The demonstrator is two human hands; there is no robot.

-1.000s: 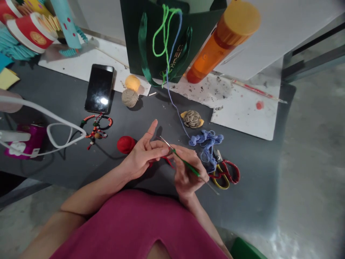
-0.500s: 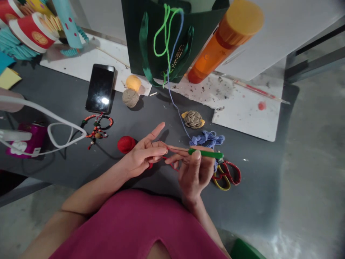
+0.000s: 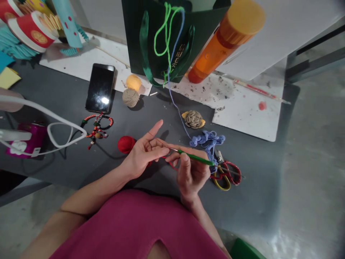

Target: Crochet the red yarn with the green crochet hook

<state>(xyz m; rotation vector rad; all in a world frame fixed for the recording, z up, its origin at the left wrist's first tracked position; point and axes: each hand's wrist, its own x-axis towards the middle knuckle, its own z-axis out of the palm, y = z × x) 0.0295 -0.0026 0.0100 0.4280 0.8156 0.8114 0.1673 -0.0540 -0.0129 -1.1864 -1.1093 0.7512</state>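
While the left hand [image 3: 142, 155] pinched the red yarn [image 3: 171, 165], forefinger raised, I saw the right hand [image 3: 192, 173] pinching the crochet hook [image 3: 195, 157] just above the worktop [image 3: 67, 104] — mid-stitch, I judged. Drawing the loop through called for steady tension.

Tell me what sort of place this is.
Probably a craft or hobby worktable: the right hand holds a green crochet hook, the left hand pinches red yarn, and yarn balls and scissors lie on the dark table.

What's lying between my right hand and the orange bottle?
In the head view, a tan woven flower lies on the dark table between right hand and orange bottle.
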